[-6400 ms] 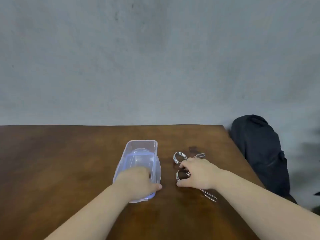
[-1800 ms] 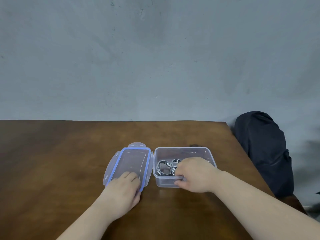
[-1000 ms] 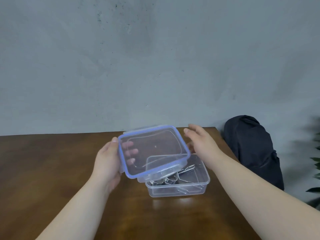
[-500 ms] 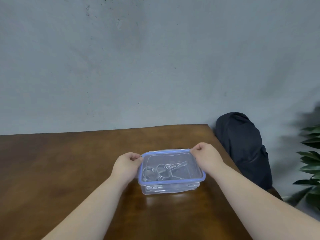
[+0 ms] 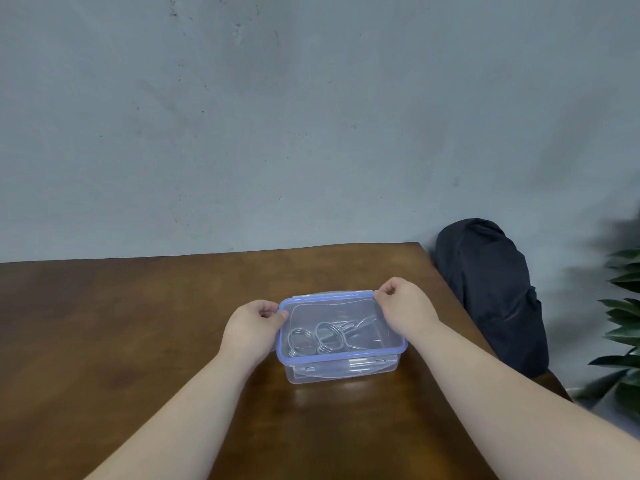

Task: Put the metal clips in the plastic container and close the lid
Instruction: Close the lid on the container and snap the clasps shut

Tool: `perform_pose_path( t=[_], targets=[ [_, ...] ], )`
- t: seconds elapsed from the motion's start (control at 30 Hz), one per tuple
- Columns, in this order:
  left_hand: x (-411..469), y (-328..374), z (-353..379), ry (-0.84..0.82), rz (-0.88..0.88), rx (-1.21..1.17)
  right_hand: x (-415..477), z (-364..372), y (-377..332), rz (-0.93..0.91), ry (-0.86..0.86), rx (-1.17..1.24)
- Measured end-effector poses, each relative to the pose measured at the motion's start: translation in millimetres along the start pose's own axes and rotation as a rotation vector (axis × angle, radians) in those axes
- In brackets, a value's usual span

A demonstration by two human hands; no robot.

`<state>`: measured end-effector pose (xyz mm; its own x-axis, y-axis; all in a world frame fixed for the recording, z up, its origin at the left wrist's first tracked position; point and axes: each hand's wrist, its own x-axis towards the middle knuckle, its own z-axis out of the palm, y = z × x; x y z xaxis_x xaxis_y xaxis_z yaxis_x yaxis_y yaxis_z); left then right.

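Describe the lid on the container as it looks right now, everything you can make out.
The lid is clear plastic with a blue rim, rectangular with rounded corners. It lies flat on top of the clear container, metal clips visible through it. The near flap looks folded down against the container's front wall. The left hand pinches its left end and the right hand its far right corner. Whether the side flaps are latched cannot be told.

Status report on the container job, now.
Left hand and right hand gripping the lid ends. Metal clips inside the plastic container, lid seated. Side latches hidden. Nothing obstructing.
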<state>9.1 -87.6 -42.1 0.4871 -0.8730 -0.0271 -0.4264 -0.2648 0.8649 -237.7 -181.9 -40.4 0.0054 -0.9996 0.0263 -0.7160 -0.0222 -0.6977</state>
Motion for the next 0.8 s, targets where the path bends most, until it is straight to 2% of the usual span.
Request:
perform_pose_path(
  t=[0.33, 0.5, 0.8],
  targets=[
    [9.9, 10.7, 0.5, -0.038, -0.064, -0.007, 11.8, 0.6, 4.5, 0.056, -0.032, 0.205],
    [11.7, 9.5, 5.2, -0.035, -0.076, 0.02, 14.2, 2.5, 8.1, 0.143, -0.067, 0.373],
    [11.4, 23.4, 8.8, -0.087, -0.135, -0.004, 10.6, 6.0, 6.8, 0.158, -0.069, 0.43]
  ],
)
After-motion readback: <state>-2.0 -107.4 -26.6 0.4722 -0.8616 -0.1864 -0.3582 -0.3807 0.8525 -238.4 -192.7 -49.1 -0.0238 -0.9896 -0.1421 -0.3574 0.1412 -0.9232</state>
